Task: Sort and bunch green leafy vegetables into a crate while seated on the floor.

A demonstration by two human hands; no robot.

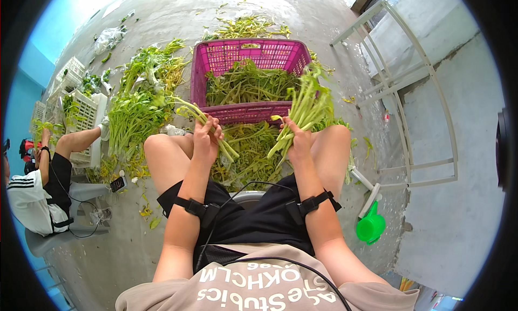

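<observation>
My left hand (pixel 207 137) grips a few pale green leafy-vegetable stalks (pixel 229 150), whose upper ends slant up to the left. A thicker bunch of leafy stems (pixel 304 108) is held in my right hand (pixel 299 140), its leaves pointing up and away from me. Both hands are apart, above my knees. Just beyond them stands a magenta plastic crate (pixel 253 112) with slotted walls, holding a layer of green stems and leaves (pixel 251 84). Between my legs, yellowing leaves and stalks (pixel 259 161) lie heaped on the floor.
Piled greens (pixel 133 120) lie left of the crate. Farther left, a seated co-worker (pixel 36 197) handles greens beside white plastic crates (pixel 83 128). At right stand a pale metal frame (pixel 435 80) and a green plastic container (pixel 370 228). Loose leaves litter the concrete floor (pixel 162 254).
</observation>
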